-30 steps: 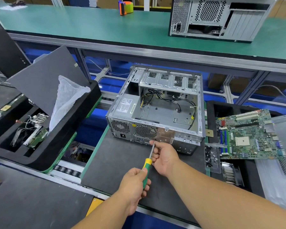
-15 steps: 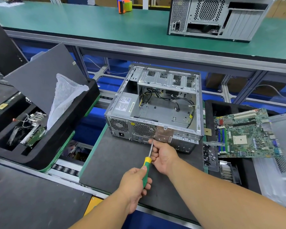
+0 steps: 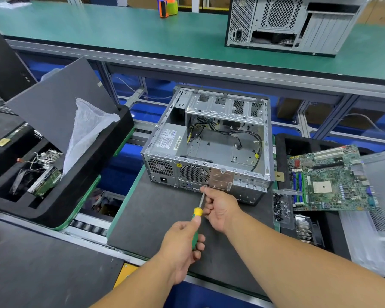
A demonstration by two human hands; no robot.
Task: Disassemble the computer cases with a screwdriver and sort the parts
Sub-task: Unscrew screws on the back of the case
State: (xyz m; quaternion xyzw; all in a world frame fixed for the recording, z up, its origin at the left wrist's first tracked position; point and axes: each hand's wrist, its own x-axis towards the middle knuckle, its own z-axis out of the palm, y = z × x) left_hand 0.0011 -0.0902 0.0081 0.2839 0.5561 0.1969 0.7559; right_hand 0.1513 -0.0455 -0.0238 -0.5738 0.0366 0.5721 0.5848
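An open silver computer case (image 3: 209, 143) lies on a dark mat (image 3: 156, 218), its rear panel facing me, cables and a power supply inside. A screwdriver (image 3: 197, 215) with a yellow and green handle points its tip at the lower rear panel. My left hand (image 3: 182, 245) grips the handle. My right hand (image 3: 220, 207) pinches the metal shaft close to the tip, against the panel. A green motherboard (image 3: 329, 178) lies on the black tray at the right.
A black foam bin (image 3: 60, 196) at the left holds removed parts and a plastic bag, with a grey panel leaning in it. A small tray of screws (image 3: 280, 207) sits beside the motherboard. A second case (image 3: 293, 23) and a tape roll (image 3: 168, 6) stand on the green bench behind.
Both hands keep their hold on the screwdriver at the rear panel. The view has shifted slightly; nothing else has visibly moved.
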